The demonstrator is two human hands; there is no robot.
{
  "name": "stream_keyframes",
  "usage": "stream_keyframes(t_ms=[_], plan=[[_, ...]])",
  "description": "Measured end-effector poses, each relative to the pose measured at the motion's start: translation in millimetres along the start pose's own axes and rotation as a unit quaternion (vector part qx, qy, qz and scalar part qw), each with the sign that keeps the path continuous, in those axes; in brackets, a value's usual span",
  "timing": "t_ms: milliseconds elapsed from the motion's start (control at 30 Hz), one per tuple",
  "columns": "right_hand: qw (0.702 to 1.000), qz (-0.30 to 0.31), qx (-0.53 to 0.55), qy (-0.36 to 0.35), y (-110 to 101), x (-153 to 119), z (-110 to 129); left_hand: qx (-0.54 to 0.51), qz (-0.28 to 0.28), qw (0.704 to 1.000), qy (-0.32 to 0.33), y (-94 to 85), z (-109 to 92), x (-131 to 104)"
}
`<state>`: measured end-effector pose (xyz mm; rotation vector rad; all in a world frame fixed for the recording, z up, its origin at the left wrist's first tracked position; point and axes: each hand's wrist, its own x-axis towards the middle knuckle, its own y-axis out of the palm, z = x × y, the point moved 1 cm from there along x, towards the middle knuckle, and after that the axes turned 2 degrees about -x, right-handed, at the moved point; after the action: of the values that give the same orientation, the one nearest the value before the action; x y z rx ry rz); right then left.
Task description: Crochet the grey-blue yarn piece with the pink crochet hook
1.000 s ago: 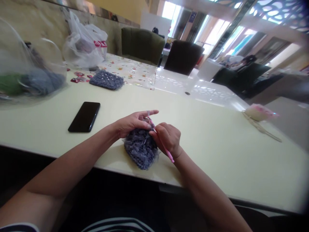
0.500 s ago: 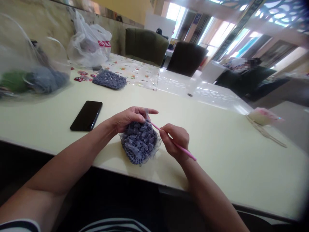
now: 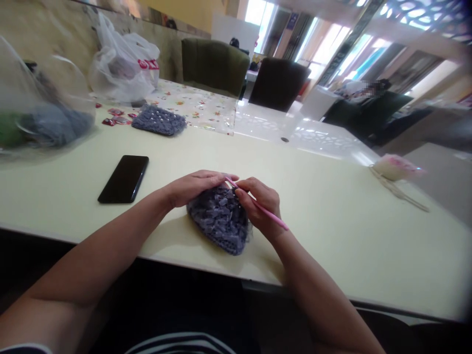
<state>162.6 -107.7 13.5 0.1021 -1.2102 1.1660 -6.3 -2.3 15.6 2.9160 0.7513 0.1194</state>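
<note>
A dark grey-blue crochet piece (image 3: 221, 219) with a ruffled, ribbon-like surface hangs just over the table's near side. My left hand (image 3: 195, 188) is closed on its upper left edge, thumb on top. A pink crochet hook (image 3: 268, 213) is gripped in my right hand (image 3: 260, 199), its tip up by the left fingertips at the top edge of the piece. The right thumb and fingers also lie against the piece's upper right edge. The exact stitch at the hook's tip is too small to make out.
On the pale table (image 3: 324, 236) lie a black phone (image 3: 124, 179) and a flat grey-blue crocheted piece (image 3: 158, 120). Small red packets (image 3: 116, 117), a clear bag of yarn (image 3: 55, 123) and a white plastic bag (image 3: 125, 69) are at the left. A pinkish-white bundle (image 3: 396, 167) sits right.
My right hand has come left and up, bringing the hook close to the left fingertips. The left index finger, stretched out before, has drawn in. The crochet piece has turned, its lower end swinging right.
</note>
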Motion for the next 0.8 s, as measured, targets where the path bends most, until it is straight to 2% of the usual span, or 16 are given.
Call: stream_keyframes(t_ms=[333,600,800], plan=[[0.994,0.069,0.062,0.066,-10.1,5.0,-3.6,0.112,-0.054,0.992,-0.006,-12.6,-7.5,-1.1],[0.976,0.188,0.089,0.067,-23.1,11.3,-10.1,0.024,-0.054,0.998,0.000,-11.6,-9.9,-1.3],[0.977,0.196,0.060,0.061,-24.7,13.2,-8.6,0.063,-0.085,0.994,0.027,-6.3,-7.9,-0.8]])
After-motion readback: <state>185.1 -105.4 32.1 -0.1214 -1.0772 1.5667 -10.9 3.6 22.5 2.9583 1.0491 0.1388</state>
